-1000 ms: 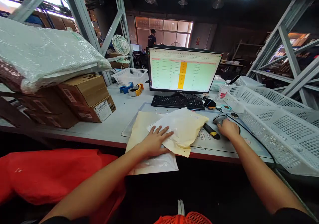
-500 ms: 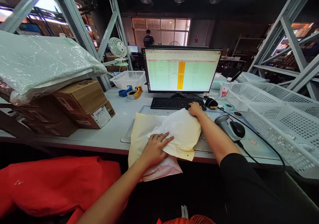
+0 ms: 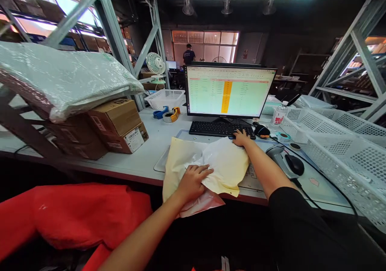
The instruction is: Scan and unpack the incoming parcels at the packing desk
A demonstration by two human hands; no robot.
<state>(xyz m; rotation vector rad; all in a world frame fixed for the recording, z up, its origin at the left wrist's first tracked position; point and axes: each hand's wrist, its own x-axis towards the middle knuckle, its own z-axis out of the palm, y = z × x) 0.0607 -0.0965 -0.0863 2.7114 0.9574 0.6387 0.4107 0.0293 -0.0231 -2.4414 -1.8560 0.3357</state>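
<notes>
My left hand [image 3: 193, 180] lies with spread fingers on top of several soft mailing bags at the desk's front edge. A cream mailing bag [image 3: 175, 154] is underneath, a white and pale yellow mailing bag [image 3: 226, 160] lies over it, and a pinkish bag [image 3: 208, 202] sticks out below my palm. My right hand [image 3: 241, 137] rests with fingers stretched over the right end of the black keyboard [image 3: 208, 128]. Behind the keyboard the monitor [image 3: 230, 92] shows a spreadsheet with an orange column. To the right of my forearm are a grey barcode scanner [image 3: 276, 156] and a black mouse [image 3: 294, 165].
Cardboard boxes [image 3: 117, 120] stand at left under a plastic-wrapped bundle [image 3: 69, 78]. Tape dispensers [image 3: 171, 115] and a white basket [image 3: 165, 99] are behind them. White baskets [image 3: 334, 158] and a bottle [image 3: 280, 113] line the right. Red fabric [image 3: 81, 214] hangs at lower left. A person [image 3: 189, 56] stands far back.
The camera view has shifted, so the scene sits slightly lower and further right. Both hands stay in place, the left on the mailing bags and the right at the keyboard.
</notes>
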